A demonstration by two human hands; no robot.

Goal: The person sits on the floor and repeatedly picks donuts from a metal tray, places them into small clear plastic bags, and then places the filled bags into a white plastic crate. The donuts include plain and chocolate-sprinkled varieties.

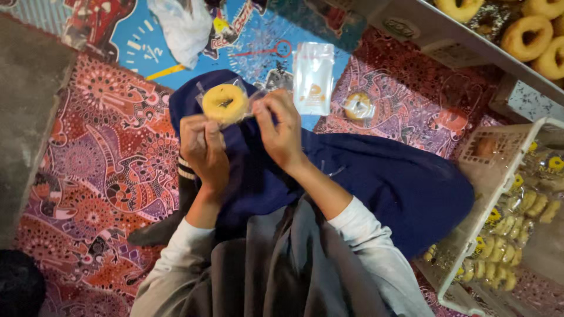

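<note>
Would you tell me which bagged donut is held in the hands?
The bagged donut pinched between left hand and right hand; the other lies on the mat.

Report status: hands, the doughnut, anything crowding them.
Left hand and right hand both pinch the clear plastic pouch holding a yellow ring doughnut. Flat empty clear pouch lies just beyond, apart.

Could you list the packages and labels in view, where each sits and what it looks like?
Clear bag with yellow ring doughnut: held by left hand and right hand.
Empty clear pouches: on mat above the hands, rectangular, orange mark.
Wrapped doughnut: on mat, right of pouches.
White basket: right, holds bagged doughnuts with yellow labels.
</note>
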